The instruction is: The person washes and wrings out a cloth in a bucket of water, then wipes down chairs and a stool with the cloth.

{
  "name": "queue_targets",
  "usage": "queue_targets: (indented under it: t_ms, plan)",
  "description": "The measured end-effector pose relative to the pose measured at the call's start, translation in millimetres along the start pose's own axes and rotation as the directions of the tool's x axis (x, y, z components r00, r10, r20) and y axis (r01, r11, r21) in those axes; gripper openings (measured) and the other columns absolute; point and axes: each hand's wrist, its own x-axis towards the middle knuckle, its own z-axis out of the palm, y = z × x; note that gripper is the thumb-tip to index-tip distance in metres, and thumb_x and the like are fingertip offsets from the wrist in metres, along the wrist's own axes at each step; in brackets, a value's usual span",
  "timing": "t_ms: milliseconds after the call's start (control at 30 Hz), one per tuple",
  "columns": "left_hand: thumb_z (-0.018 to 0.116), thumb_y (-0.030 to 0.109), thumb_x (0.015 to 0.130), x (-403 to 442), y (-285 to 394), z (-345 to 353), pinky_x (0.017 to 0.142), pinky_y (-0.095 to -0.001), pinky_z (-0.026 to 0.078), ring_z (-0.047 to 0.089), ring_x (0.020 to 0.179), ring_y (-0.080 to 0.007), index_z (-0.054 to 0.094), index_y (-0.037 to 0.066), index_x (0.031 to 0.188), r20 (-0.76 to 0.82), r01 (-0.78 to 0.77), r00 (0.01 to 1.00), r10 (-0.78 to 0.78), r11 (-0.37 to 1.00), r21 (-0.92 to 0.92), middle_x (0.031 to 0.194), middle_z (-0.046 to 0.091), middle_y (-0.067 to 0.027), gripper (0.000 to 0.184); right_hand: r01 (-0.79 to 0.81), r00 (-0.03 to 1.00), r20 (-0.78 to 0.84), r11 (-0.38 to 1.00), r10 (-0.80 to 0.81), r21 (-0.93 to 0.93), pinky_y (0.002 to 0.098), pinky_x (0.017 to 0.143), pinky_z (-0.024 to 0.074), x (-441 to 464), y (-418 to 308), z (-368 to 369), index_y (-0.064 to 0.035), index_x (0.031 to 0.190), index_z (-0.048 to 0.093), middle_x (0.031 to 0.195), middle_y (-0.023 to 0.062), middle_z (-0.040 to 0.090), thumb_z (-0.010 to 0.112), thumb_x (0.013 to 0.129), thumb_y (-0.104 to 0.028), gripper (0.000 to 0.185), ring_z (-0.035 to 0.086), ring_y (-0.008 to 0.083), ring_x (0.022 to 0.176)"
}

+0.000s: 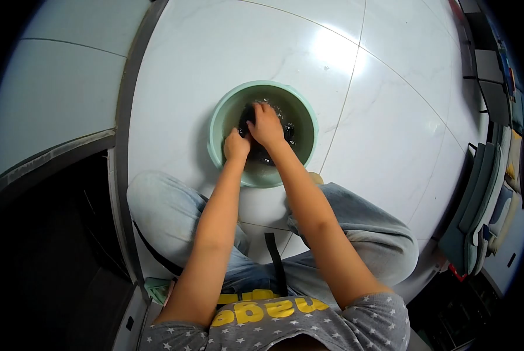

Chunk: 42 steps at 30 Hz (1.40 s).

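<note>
A light green basin (215,153) stands on the floor in front of me, with cloudy water in it. In the water lies a dark wet cloth (289,132), partly sunk and partly covered by my hands. My left hand (237,145) is closed on the cloth's left side, its thumb pointing up and its other fingertips hidden. Slightly farther in, my right hand (266,124) bends its fingers over the top of the cloth and grips it. The two hands are close together, inside the rim.
White glossy tiles (174,99) surround the basin. My bent knees in pale jeans (361,228) flank its near side. A dark door track (123,117) runs along the left. At far right stands a grey-green sofa (478,199). A black strap (276,263) hangs at my waist.
</note>
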Motion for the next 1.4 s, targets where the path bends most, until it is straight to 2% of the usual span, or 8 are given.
queue_targets:
  t_ms: [100,167,300,433,933,1100,1167,1400]
  plan:
    - [0.062,0.025,0.077,10,-15,7,0.077,-0.0388,0.046,0.058,0.087,-0.0289,0.052,-0.002,0.104,0.342,0.390,0.914,-0.218,0.710,-0.586,0.091,0.059,-0.0173,0.040,0.043,0.999,0.004,0.998,-0.044,0.036,0.0411,0.085,0.0422,-6,1,-2,0.0023,0.106,0.051,0.103,0.0207,0.052,0.064,0.069,-0.016,0.044,0.051,0.0357,0.097]
    - [0.060,0.022,0.077,-3,4,-26,0.075,-0.0353,0.047,0.058,0.082,-0.0240,0.055,0.002,0.100,0.622,0.641,0.764,-0.172,0.087,-0.763,0.088,0.060,-0.0122,0.031,-0.162,0.963,0.243,0.972,0.118,0.172,0.0397,0.091,0.0390,-11,-8,-25,0.0018,0.115,0.047,0.112,0.0225,0.050,0.067,0.069,-0.022,0.055,0.049,0.0366,0.105]
    - [0.049,0.017,0.080,-5,8,-37,0.071,-0.0301,0.046,0.057,0.080,-0.0187,0.057,0.005,0.094,0.581,0.580,0.814,-0.008,-0.044,-0.813,0.087,0.060,-0.0077,0.020,-0.351,0.839,0.543,0.806,0.043,0.477,0.0360,0.092,0.0376,-31,-16,-47,-0.0010,0.128,0.035,0.119,0.0255,0.047,0.073,0.065,-0.032,0.080,0.047,0.0344,0.112]
    - [0.042,0.013,0.080,10,-6,-32,0.068,-0.0260,0.045,0.054,0.077,-0.0128,0.058,0.003,0.097,0.327,0.192,0.928,0.179,0.521,-0.832,0.087,0.058,-0.0048,0.025,-0.352,0.871,0.476,0.826,0.118,0.440,0.0335,0.081,0.0447,-25,-1,-47,-0.0007,0.125,0.039,0.103,0.0213,0.058,0.061,0.068,-0.009,0.062,0.058,0.0273,0.094]
    - [0.050,0.011,0.079,34,-13,-42,0.078,-0.0271,0.043,0.053,0.090,-0.0168,0.056,0.002,0.109,0.500,-0.010,0.790,0.356,0.822,-0.570,0.107,0.055,-0.0085,0.031,-0.472,0.709,0.668,-0.552,0.224,0.687,0.0275,0.080,0.0456,-35,10,-74,-0.0011,0.106,0.053,0.096,0.0097,0.059,0.048,0.074,-0.003,0.033,0.057,0.0188,0.089]
    - [0.057,0.023,0.082,34,2,-51,0.081,-0.0306,0.043,0.055,0.091,-0.0189,0.056,-0.001,0.103,0.516,0.287,0.806,0.289,0.573,-0.768,0.103,0.056,-0.0112,0.032,-0.717,0.652,0.636,0.061,0.413,0.695,0.0317,0.084,0.0446,-39,35,-46,0.0019,0.112,0.050,0.099,0.0134,0.060,0.069,0.071,-0.019,0.050,0.058,0.0228,0.093]
    - [0.060,0.025,0.081,39,12,-40,0.084,-0.0332,0.042,0.056,0.093,-0.0233,0.051,0.001,0.108,0.362,0.062,0.918,0.164,0.841,-0.537,0.104,0.057,-0.0137,0.038,-0.631,0.760,0.481,0.676,0.438,0.382,0.0333,0.083,0.0443,-38,46,-35,0.0028,0.113,0.049,0.097,0.0182,0.061,0.068,0.071,-0.017,0.049,0.059,0.0274,0.092]
    - [0.068,0.018,0.071,28,9,-1,0.087,-0.0423,0.043,0.051,0.103,-0.0368,0.032,0.013,0.130,0.019,-0.284,0.958,0.287,0.954,-0.094,0.112,0.053,-0.0181,0.069,-0.515,0.853,0.042,0.826,0.520,0.229,0.0430,0.081,0.0429,-39,55,12,-0.0019,0.113,0.050,0.095,0.0256,0.058,0.059,0.075,-0.010,0.040,0.055,0.0398,0.091]
